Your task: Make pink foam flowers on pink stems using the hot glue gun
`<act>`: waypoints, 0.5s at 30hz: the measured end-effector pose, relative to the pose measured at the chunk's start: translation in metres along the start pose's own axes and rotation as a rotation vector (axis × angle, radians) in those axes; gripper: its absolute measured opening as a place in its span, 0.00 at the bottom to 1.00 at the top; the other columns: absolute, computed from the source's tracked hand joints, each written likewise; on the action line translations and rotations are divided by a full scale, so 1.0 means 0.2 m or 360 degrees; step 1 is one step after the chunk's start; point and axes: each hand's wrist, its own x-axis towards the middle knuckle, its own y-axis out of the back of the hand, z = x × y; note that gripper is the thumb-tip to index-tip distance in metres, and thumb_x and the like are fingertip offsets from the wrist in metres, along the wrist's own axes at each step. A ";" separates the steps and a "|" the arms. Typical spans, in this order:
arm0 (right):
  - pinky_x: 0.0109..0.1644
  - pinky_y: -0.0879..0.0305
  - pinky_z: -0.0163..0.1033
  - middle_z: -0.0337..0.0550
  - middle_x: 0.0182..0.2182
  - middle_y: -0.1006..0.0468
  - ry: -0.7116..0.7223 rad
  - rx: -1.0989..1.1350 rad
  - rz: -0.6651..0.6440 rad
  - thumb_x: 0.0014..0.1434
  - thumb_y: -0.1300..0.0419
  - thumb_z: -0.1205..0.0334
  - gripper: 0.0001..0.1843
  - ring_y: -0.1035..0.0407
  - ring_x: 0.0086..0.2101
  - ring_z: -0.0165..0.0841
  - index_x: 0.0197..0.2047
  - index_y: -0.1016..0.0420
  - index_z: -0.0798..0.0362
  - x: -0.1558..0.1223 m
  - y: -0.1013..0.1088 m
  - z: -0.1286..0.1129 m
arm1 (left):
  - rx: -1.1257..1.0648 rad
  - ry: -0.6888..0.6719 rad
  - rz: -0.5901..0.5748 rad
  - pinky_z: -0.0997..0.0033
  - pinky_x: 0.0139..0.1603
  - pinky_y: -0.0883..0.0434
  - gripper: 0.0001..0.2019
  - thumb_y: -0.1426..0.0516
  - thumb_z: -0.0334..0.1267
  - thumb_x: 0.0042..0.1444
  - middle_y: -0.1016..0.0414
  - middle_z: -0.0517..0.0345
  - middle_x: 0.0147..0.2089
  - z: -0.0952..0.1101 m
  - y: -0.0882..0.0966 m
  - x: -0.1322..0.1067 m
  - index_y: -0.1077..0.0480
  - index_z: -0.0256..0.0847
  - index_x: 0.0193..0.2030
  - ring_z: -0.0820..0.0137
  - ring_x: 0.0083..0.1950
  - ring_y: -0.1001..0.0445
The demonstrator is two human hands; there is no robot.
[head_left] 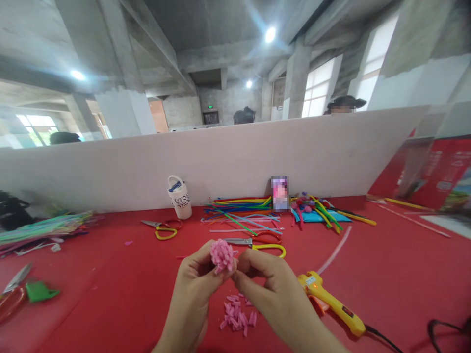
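Observation:
Between the thumb and fingers of my left hand (pixel 200 279) is a fluffy pink flower (pixel 222 255) built up from many short pieces. My right hand (pixel 267 279) is closed in a pinch at the flower's lower right side; whatever its fingertips hold is hidden or too small to name. Below both hands, a loose pile of short pink pipe cleaner pieces (pixel 237 316) lies on the red tabletop (pixel 121 294). Just beyond the flower rest scissors (pixel 268 247) with red and yellow handles.
A yellow glue gun (pixel 333 301) with a cord lies at right. Farther back are coloured pipe cleaners (pixel 239 211), a white tumbler (pixel 180 198), a phone (pixel 280 193) and other scissors (pixel 165 230). More scissors (pixel 14 291) lie at left. A pale partition (pixel 221 162) stands behind.

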 end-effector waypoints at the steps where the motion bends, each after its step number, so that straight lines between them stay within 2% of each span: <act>1: 0.22 0.50 0.30 0.32 0.17 0.41 -0.0006 0.0055 -0.0015 0.48 0.49 0.65 0.08 0.46 0.21 0.26 0.20 0.42 0.52 0.00 0.00 0.00 | 0.0058 -0.0077 -0.0022 0.79 0.29 0.38 0.05 0.35 0.31 0.39 0.37 0.63 0.22 0.00 0.00 0.00 0.28 0.37 0.21 0.76 0.27 0.39; 3: 0.23 0.48 0.30 0.32 0.17 0.40 0.0031 0.0166 -0.0028 0.48 0.49 0.65 0.07 0.44 0.21 0.26 0.20 0.40 0.52 0.02 0.00 0.01 | 0.0270 -0.0295 -0.0069 0.79 0.28 0.38 0.05 0.37 0.30 0.43 0.36 0.63 0.24 0.00 0.01 0.00 0.29 0.38 0.22 0.75 0.27 0.38; 5: 0.28 0.42 0.31 0.34 0.20 0.36 0.0138 0.0224 -0.0036 0.48 0.48 0.66 0.06 0.39 0.24 0.28 0.22 0.37 0.52 0.03 0.01 0.03 | 0.0573 -0.0607 -0.0097 0.79 0.26 0.38 0.05 0.40 0.28 0.47 0.35 0.62 0.26 0.00 0.03 0.00 0.28 0.40 0.24 0.75 0.27 0.37; 9: 0.36 0.38 0.35 0.39 0.26 0.29 0.0412 0.0053 -0.0006 0.49 0.46 0.71 0.05 0.34 0.30 0.32 0.28 0.31 0.53 0.04 0.02 0.08 | 0.0990 -0.1212 -0.0199 0.79 0.25 0.37 0.07 0.42 0.26 0.49 0.34 0.61 0.28 0.00 0.06 -0.01 0.27 0.42 0.30 0.74 0.28 0.34; 11: 0.37 0.38 0.36 0.41 0.28 0.27 0.0630 -0.0076 0.0034 0.51 0.45 0.72 0.06 0.34 0.32 0.33 0.30 0.30 0.54 0.04 0.03 0.09 | 0.1038 -0.1314 -0.0257 0.79 0.24 0.36 0.09 0.42 0.26 0.49 0.34 0.60 0.29 -0.01 0.08 -0.01 0.26 0.43 0.34 0.73 0.28 0.33; 15: 0.39 0.37 0.39 0.43 0.29 0.25 0.1028 -0.0242 0.0061 0.53 0.45 0.74 0.08 0.34 0.32 0.33 0.32 0.29 0.54 0.03 0.06 0.08 | 0.0995 -0.1348 -0.0299 0.77 0.24 0.35 0.10 0.41 0.27 0.49 0.32 0.58 0.30 -0.02 0.09 -0.02 0.25 0.44 0.37 0.72 0.27 0.32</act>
